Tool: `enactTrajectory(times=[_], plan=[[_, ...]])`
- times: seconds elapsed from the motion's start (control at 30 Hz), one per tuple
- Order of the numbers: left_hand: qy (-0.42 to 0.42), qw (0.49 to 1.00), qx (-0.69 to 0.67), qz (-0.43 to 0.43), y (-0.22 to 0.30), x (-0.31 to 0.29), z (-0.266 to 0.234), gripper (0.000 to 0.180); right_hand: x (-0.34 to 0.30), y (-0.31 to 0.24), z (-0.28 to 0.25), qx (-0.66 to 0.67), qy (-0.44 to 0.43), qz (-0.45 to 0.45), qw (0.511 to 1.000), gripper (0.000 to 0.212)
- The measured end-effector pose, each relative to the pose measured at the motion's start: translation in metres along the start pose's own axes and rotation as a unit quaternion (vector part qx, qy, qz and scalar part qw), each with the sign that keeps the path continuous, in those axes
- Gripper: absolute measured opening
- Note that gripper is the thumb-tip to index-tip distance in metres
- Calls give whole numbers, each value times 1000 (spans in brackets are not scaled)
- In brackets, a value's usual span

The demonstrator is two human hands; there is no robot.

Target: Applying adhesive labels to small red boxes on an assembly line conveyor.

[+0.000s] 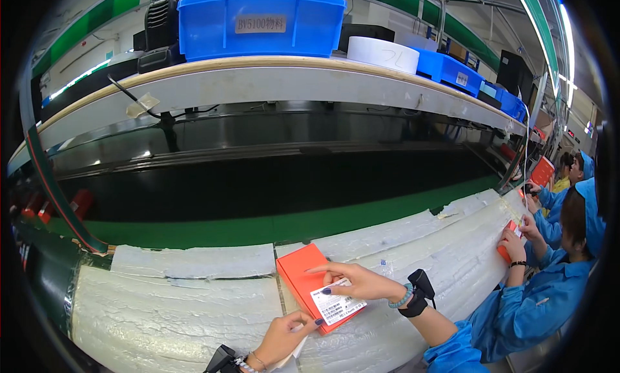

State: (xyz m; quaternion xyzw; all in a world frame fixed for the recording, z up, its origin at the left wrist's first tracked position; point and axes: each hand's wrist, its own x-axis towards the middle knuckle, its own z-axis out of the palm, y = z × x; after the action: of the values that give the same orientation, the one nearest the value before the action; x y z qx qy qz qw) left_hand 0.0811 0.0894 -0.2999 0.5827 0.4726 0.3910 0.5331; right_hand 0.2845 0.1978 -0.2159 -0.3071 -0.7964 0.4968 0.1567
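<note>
An orange-red flat box (300,268) lies on the wrapped work surface before me, slanting down to the right. Over its near end is a white printed label (337,306); whether it is fully stuck down I cannot tell. My right hand (365,284) has its thumb on the label and its index finger stretched over the box, with the other fingers partly hidden. At the box's near left edge is my left hand (281,339), fingers closed at the label's lower corner. A white slip (297,352) shows beneath that hand.
Beyond the surface runs a dark and green conveyor belt (258,227). A shelf (271,82) above it bears a blue bin (261,24), a white roll (382,54) and a blue tray (449,71). Co-workers in blue (536,302) sit at the right, one handling an orange box (507,244).
</note>
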Motion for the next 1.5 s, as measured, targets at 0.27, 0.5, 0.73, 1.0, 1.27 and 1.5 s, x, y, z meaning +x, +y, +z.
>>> enactTrajectory(times=[0.27,0.5,0.73,1.0,1.27,1.5], plan=[[-29,998,9,-56,10,0,1,20,2,0,7,-62,-8,3,998,55],[-34,997,-24,-63,8,-1,1,19,2,-1,8,-78,-10,6,997,56],[-46,997,0,-62,8,2,1,22,3,-1,10,-83,-7,9,996,57],[-50,995,3,-83,17,1,2,21,4,-2,11,-99,-7,9,995,57],[-47,997,-14,-66,9,3,4,22,5,-5,12,-119,-12,18,993,56],[-5,1000,-14,1,-3,4,8,23,1,-12,30,-173,30,4,984,47]])
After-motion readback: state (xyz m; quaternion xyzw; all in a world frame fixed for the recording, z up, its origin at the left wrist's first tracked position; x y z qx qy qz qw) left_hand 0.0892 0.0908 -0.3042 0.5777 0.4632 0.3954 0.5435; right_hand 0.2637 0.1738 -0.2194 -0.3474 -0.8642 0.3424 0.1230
